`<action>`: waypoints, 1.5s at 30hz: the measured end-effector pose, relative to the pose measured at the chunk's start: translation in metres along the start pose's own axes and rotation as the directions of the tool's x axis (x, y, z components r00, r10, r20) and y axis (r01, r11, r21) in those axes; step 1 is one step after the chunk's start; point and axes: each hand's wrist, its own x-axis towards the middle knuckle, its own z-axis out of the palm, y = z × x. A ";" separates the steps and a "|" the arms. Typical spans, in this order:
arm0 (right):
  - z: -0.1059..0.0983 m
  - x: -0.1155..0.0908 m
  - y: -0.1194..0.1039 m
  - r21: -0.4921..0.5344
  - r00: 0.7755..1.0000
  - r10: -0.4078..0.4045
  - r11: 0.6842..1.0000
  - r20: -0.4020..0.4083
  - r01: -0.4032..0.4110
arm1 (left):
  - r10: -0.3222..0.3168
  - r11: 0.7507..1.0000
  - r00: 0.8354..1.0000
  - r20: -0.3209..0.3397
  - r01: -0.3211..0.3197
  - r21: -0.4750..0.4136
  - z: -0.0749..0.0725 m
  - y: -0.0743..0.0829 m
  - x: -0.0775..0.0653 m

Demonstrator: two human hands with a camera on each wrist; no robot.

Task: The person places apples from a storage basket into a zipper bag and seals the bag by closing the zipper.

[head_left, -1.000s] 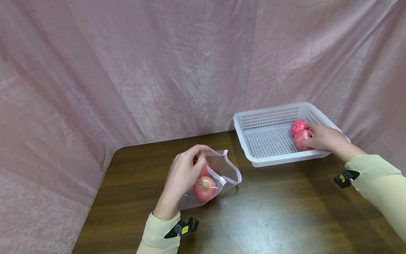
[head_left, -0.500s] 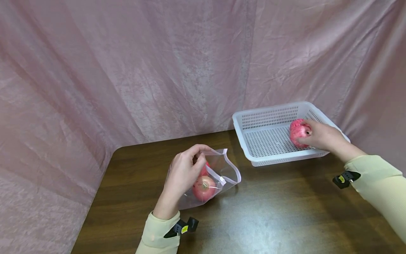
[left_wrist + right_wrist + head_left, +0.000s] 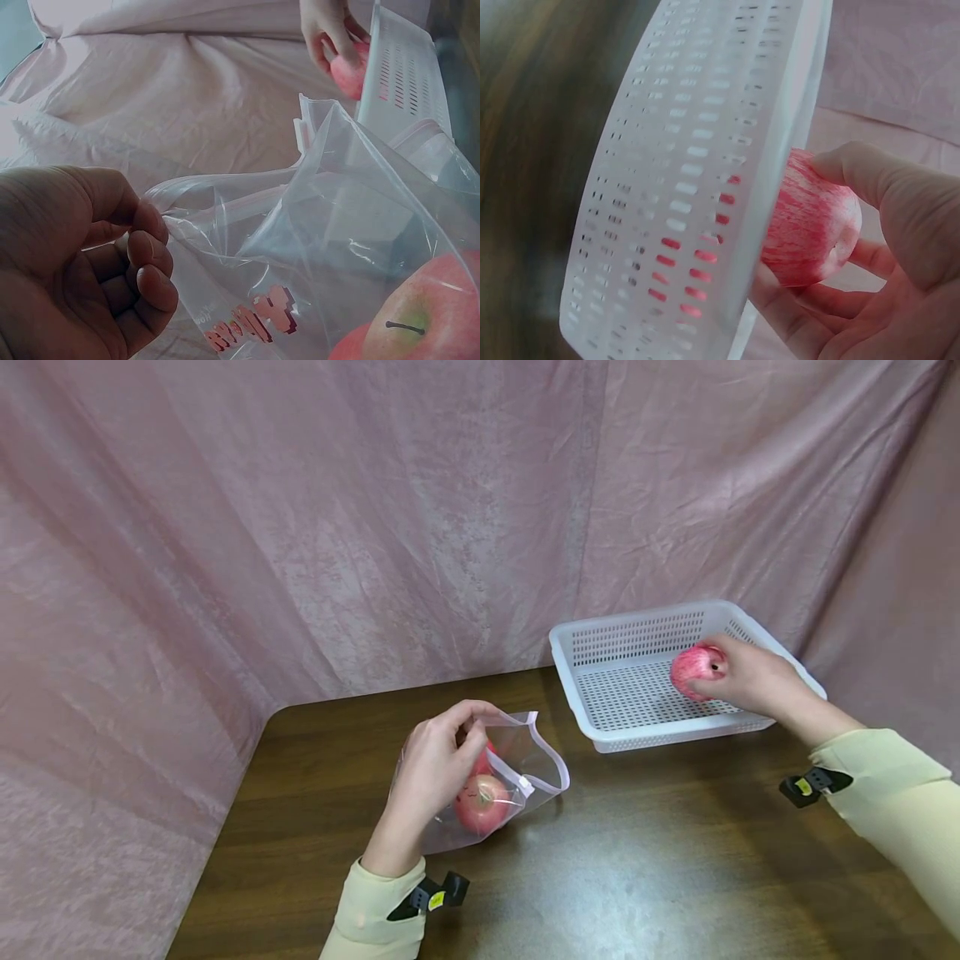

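Note:
My left hand (image 3: 433,768) pinches the mouth edge of a clear zip bag (image 3: 247,225) between thumb and forefinger, its other fingers loosely curled. The bag's mouth gapes toward the right, with a slider on its white zip strip. Inside lies a red apple (image 3: 480,806) with its stem end showing, and a redder fruit (image 3: 483,763) partly hidden behind it. My right hand (image 3: 753,678) grips a pink-red streaked apple (image 3: 810,225) within the white plastic basket (image 3: 637,644), thumb on one side and fingers on the other. Red shows through the basket's slots below that apple in the right wrist view.
A dark wooden table (image 3: 637,860) carries the bag at centre left and the basket at the back right. Pink curtain cloth (image 3: 420,527) hangs behind and around the table. The basket's raised rim stands between the right hand's apple and the bag.
My right hand has closed round an apple in the basket and moved it slightly up and left; the second apple seen earlier is now covered from the head view. The left hand stays put.

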 end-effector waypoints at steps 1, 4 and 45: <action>0.000 0.000 -0.002 0.002 1.000 0.000 1.000 -0.001 0.000 | 0.000 1.000 1.000 0.000 0.000 -0.001 0.000 0.000 0.000; -0.002 -0.001 -0.007 0.014 1.000 0.006 1.000 -0.012 -0.005 | -0.005 1.000 1.000 0.001 0.005 -0.002 0.001 0.001 -0.001; -0.005 -0.025 -0.092 0.283 0.985 -0.107 0.949 -0.134 0.142 | -0.003 1.000 1.000 0.003 0.003 -0.014 0.000 0.001 -0.001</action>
